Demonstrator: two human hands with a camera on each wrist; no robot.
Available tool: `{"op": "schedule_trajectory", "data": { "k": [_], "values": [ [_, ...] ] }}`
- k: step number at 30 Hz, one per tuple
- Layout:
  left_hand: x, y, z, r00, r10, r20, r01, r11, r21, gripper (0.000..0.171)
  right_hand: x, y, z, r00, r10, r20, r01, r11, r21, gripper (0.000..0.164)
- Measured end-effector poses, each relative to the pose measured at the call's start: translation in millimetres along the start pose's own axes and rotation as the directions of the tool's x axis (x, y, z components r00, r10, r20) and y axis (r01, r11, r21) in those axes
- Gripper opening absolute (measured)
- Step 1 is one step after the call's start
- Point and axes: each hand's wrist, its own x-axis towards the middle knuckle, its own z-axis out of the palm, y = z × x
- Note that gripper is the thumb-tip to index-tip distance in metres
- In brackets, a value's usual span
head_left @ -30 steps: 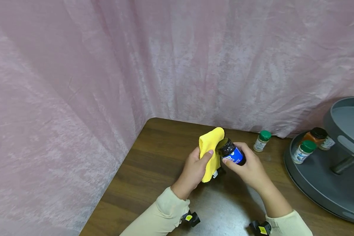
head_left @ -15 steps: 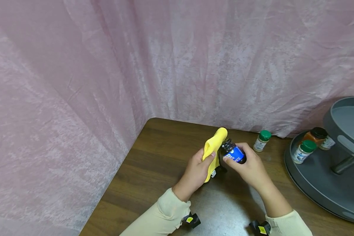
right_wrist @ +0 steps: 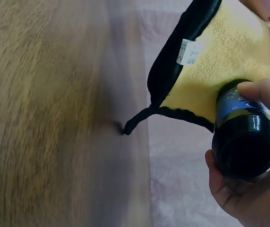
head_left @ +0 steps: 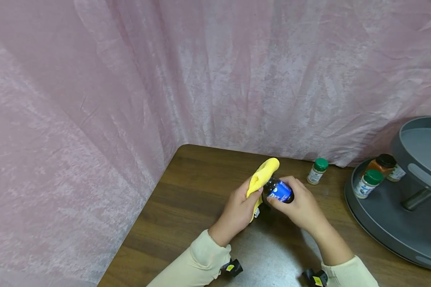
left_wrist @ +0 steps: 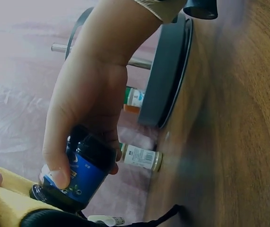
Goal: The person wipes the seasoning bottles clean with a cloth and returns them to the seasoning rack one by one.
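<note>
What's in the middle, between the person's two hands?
The cloth, held by the left hand, and the bottle, held by the right hand. The head view shows both.

Pink velvet curtain (head_left: 215,79) behind wood-grain surface (head_left: 161,223) | green-capped spice jar (head_left: 316,173) stands near curtain | gray two-tier stand (head_left: 384,217) holds black-capped jar (head_left: 380,165)

Head view from above, facing forward and down over a wooden table (head_left: 165,223), wrist views close in, turned sideways (the table appears upright), left one facing the right hand (head_left: 301,204), all sharing dark jar (head_left: 281,192) and yellow cloth (head_left: 263,176)
</note>
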Motion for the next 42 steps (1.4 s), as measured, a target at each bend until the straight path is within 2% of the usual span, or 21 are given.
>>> {"op": "schedule_trajectory", "data": {
  "k": [7, 11, 14, 18, 21, 25, 30, 33, 37, 42],
  "values": [
    [1.1, -0.4, -2.4, 1.0, -0.004, 0.009, 0.004, 1.0, -0.012, 0.044, -4, -7, 2, 0.997, -0.06, 0.056, 0.061, 0.998, -0.014, 0.053],
    [2.6, -0.3, -3.5, 0.999, 0.024, 0.021, -0.024, 1.0, -0.018, 0.047, -5, -11, 1, 0.993, -0.106, 0.059, 0.107, 0.994, -0.001, 0.055],
    [3.6, -0.3, -3.3, 0.999, 0.041, 0.036, -0.039, 0.998, -0.054, 0.048, -6, -14, 0, 0.992, -0.116, 0.055, 0.115, 0.993, 0.022, 0.056],
    [3.5, -0.9, -2.2, 0.999, 0.029, 0.044, -0.025, 0.996, -0.089, 0.047, -6, -15, -1, 0.993, -0.107, 0.044, 0.105, 0.993, 0.06, 0.054],
    [3.1, -2.2, -1.6, 0.999, 0.016, 0.039, -0.012, 0.994, -0.107, 0.046, -6, -16, -2, 0.996, -0.075, 0.053, 0.068, 0.99, 0.123, 0.051],
    [3.1, -3.8, -1.2, 0.999, 0.028, 0.041, -0.022, 0.989, -0.146, 0.044, -6, -19, -4, 0.994, 0.007, 0.107, -0.032, 0.972, 0.233, 0.043],
    [2.9, -4.3, -1.4, 0.995, 0.082, 0.059, -0.069, 0.978, -0.198, 0.044, -5, -23, -7, 0.98, 0.103, 0.172, -0.151, 0.942, 0.299, 0.036],
    [2.6, -3.2, -1.7, 0.991, 0.116, 0.067, -0.1, 0.973, -0.21, 0.044, -4, -24, -7, 0.974, 0.135, 0.181, -0.186, 0.933, 0.307, 0.035],
    [2.4, -1.2, -2.1, 0.989, 0.126, 0.074, -0.109, 0.975, -0.195, 0.045, -4, -22, -3, 0.984, 0.113, 0.14, -0.148, 0.95, 0.275, 0.036],
    [1.9, -0.5, -2.1, 0.99, 0.119, 0.073, -0.107, 0.983, -0.152, 0.048, -6, -20, 3, 1.0, -0.015, 0.024, 0.012, 0.992, 0.122, 0.047]
  ]
}}
